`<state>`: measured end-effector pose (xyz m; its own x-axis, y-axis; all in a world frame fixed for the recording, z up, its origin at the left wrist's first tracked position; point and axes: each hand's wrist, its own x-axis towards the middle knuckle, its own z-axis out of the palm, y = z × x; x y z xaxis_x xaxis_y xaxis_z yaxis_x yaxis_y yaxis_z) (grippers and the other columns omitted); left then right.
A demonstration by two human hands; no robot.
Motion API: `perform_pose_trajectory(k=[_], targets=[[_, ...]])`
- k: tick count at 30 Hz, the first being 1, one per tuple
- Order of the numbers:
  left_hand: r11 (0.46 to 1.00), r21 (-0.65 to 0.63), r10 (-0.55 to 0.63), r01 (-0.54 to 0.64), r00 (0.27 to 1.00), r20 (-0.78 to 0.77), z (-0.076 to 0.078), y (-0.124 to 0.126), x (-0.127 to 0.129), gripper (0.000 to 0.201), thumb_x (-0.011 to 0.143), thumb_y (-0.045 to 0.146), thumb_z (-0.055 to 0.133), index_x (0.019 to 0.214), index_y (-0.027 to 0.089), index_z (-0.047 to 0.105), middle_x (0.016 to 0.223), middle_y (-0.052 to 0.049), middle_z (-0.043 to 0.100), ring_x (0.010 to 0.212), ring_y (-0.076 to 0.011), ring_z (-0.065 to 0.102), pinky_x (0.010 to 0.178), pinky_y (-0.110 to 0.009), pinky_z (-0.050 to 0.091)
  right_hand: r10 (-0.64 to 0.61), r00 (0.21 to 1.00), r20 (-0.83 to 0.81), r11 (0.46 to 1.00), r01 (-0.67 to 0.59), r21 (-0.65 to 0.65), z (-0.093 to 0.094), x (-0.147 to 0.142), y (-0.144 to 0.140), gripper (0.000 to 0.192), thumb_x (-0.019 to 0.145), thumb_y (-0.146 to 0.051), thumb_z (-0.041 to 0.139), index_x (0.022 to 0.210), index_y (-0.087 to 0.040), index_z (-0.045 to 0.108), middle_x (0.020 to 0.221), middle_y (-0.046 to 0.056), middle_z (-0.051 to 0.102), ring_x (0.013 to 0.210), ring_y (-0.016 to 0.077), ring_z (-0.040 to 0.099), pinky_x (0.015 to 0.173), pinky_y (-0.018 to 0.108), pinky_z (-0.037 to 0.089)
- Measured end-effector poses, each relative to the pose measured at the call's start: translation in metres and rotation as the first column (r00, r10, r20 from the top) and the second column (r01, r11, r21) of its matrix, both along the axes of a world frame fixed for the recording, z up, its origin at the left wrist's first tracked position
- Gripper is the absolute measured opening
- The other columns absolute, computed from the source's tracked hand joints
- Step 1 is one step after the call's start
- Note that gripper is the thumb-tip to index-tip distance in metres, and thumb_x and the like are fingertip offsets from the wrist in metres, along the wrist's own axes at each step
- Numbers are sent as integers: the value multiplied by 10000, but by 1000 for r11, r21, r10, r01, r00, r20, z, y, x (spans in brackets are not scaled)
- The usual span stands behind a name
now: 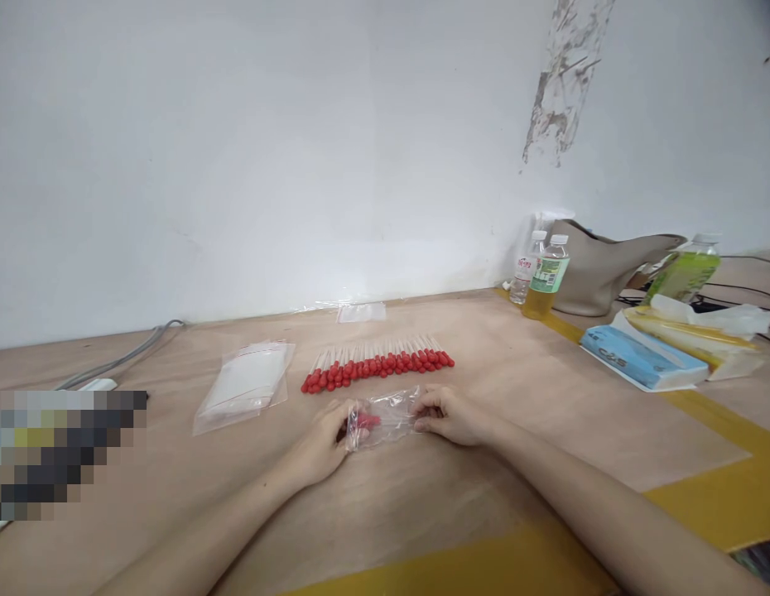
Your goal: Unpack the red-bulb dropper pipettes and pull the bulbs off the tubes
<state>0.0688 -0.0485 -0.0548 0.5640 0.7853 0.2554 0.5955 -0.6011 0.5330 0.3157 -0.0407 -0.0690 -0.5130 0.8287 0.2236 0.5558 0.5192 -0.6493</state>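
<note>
Small clear bag (385,418): it lies on the wooden table (546,414) right in front of you, between your two hands, with red-tipped pieces inside near its left end; how many is hard to tell, since the plastic glares.
Left hand (323,447): your fingers curl around the bag's left end, thumb and fingertips pinching the plastic over the red pieces.
Right hand (450,414): your fingertips are pressed together on the bag's right edge, pinching it against the table.
Row of red-tipped sticks (378,364): laid side by side just beyond the bag, red heads toward you, pale stems pointing to the wall.
Stack of empty bags (245,385): flat on the table to the left of the row, well apart from your hands.
Far right: two bottles (540,277) stand by the wall beside a beige handbag (602,265); a blue tissue pack (639,356) lies nearer to you.
Far left: a grey cable (121,360) runs along the wall.
</note>
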Motion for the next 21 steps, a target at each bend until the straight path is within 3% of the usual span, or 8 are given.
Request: perform_pose_trajectory(k=[4, 7, 9, 12, 15, 16, 18, 21], targets=[[995, 95, -1, 1, 1000, 1, -4, -6, 1, 194, 847, 313, 405, 894, 198, 555, 809, -25, 571, 764, -159, 495, 707, -292, 409, 27, 1000, 6, 999, -27, 35, 3, 1, -2, 135, 711, -201, 588, 832, -170, 638, 719, 0, 552, 612, 91, 488, 552, 192, 374], [997, 75, 19, -25, 997, 79, -7, -7, 0, 210, 852, 305, 403, 949, 205, 559, 849, -30, 588, 771, -147, 527, 713, -277, 428, 21, 999, 32, 999, -22, 38, 4, 2, -3, 158, 714, -216, 590, 858, -170, 638, 723, 8, 553, 621, 99, 490, 554, 198, 377], [999, 33, 0, -4, 993, 118, -1, -5, -4, 218, 848, 306, 409, 948, 196, 568, 882, -43, 600, 796, -144, 552, 719, -268, 446, 10, 999, 50, 999, -12, 37, 4, 2, -3, 169, 714, -220, 592, 870, -173, 637, 718, 9, 552, 621, 102, 489, 555, 201, 376], [995, -80, -62, 66, 996, 57, 28, 2, -29, 216, 818, 336, 449, 894, 201, 598, 889, -48, 623, 794, -146, 585, 702, -254, 474, 13, 998, 61, 998, -16, 55, 4, 2, -3, 172, 714, -213, 591, 876, -175, 633, 707, 2, 544, 617, 99, 484, 557, 200, 371], [995, -103, -5, -4, 996, -87, 71, 6, -75, 205, 775, 390, 500, 850, 251, 631, 832, -15, 652, 757, -150, 606, 678, -251, 494, 14, 998, 66, 998, -18, 58, 4, 2, -4, 183, 714, -215, 587, 887, -176, 632, 705, 1, 539, 615, 98, 480, 561, 200, 369], [997, -52, 55, -61, 992, -110, 84, 7, -90, 205, 760, 404, 517, 858, 266, 634, 831, -8, 656, 756, -154, 609, 671, -252, 501, 12, 997, 70, 999, -16, 51, 5, 2, -4, 188, 714, -218, 587, 892, -175, 632, 706, 3, 540, 619, 101, 480, 564, 202, 370], [969, 131, 212, -210, 977, 5, 100, 8, -108, 226, 729, 437, 544, 851, 271, 637, 832, -6, 657, 757, -164, 610, 657, -264, 518, 7, 997, 77, 999, -10, 41, 6, 2, -5, 188, 716, -222, 586, 890, -172, 634, 714, 9, 543, 630, 105, 480, 572, 206, 373], [856, 331, 336, -397, 914, 227, 98, 13, -95, 263, 736, 450, 537, 886, 251, 622, 906, -8, 638, 831, -162, 599, 742, -285, 522, 13, 997, 82, 999, -17, 49, 8, 1, -6, 171, 723, -222, 579, 875, -170, 634, 720, 12, 543, 642, 108, 480, 578, 207, 370]])
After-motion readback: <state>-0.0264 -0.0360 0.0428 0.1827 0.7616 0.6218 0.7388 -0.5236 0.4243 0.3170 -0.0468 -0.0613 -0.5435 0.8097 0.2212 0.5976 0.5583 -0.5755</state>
